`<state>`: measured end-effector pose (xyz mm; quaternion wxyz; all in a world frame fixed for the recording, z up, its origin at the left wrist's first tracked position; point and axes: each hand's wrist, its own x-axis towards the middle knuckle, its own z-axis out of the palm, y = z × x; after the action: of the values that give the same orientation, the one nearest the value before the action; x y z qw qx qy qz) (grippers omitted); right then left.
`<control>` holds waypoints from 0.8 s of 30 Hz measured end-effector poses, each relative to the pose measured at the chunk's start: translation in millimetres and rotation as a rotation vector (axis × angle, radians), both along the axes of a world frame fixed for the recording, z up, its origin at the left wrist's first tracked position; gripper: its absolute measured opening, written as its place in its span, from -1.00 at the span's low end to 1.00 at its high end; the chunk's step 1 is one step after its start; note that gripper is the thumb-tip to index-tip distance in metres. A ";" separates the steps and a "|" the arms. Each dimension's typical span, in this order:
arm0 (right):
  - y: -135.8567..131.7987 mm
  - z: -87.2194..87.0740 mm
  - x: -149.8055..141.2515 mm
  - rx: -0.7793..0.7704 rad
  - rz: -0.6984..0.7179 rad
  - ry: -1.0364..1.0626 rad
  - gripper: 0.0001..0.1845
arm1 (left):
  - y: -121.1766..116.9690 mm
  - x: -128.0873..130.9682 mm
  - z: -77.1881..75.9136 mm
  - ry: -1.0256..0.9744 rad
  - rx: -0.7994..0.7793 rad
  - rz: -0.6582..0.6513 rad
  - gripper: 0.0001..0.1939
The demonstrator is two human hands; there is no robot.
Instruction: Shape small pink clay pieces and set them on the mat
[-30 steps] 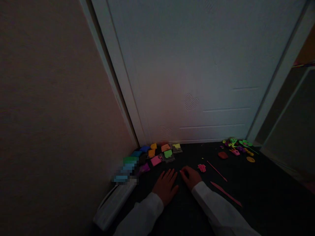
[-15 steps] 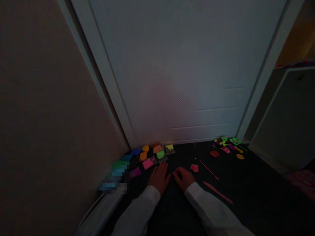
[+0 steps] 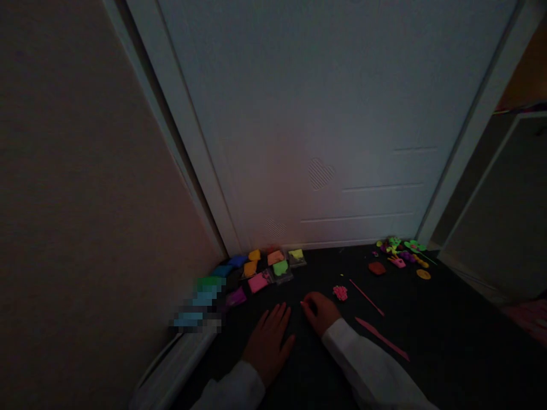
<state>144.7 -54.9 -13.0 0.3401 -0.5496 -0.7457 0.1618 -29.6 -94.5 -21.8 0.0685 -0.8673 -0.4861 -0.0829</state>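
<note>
The scene is very dark. My left hand (image 3: pixel 267 341) lies flat on the dark floor mat (image 3: pixel 427 341) with fingers stretched out, holding nothing. My right hand (image 3: pixel 319 312) rests just to its right, fingers curled down in a pinch on the mat; what it holds is too dark to name. A small pink clay lump (image 3: pixel 340 292) sits just beyond the right hand. Several coloured clay packets (image 3: pixel 265 267) lie ahead of the left hand, by the door.
A white door (image 3: pixel 325 125) rises straight ahead, a beige wall (image 3: pixel 85 199) at left. Thin pink sticks (image 3: pixel 366 297) and a pink modelling tool (image 3: pixel 382 339) lie right of my hands. Small bright clay figures (image 3: pixel 401 256) cluster at the door's right corner.
My left hand has drawn back toward me, away from the clay packets. The right hand has stayed in place. The view has shifted slightly.
</note>
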 end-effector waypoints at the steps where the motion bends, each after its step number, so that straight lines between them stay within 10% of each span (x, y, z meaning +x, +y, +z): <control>1: 0.3 -0.9 0.0 -0.001 0.007 0.002 -0.82 | 1.2 -1.1 -1.4 -0.002 0.013 0.017 -0.47; 7: -1.0 0.7 1.0 -0.017 0.047 -0.039 -0.79 | 19.7 -10.4 -10.9 -0.041 0.073 0.308 -0.39; 17: -4.1 -0.4 0.7 -0.028 0.090 -0.130 -0.78 | 7.7 -17.9 -14.7 -0.084 0.036 0.176 -0.46; 24: -1.7 -3.6 1.6 -0.067 0.103 -0.140 -0.77 | 25.8 -17.7 32.5 -0.447 0.320 0.365 -0.33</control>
<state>146.3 -56.7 -16.5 0.2598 -0.5313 -0.7893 0.1649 -47.4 -68.7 10.7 0.1092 -0.7043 -0.6174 -0.3328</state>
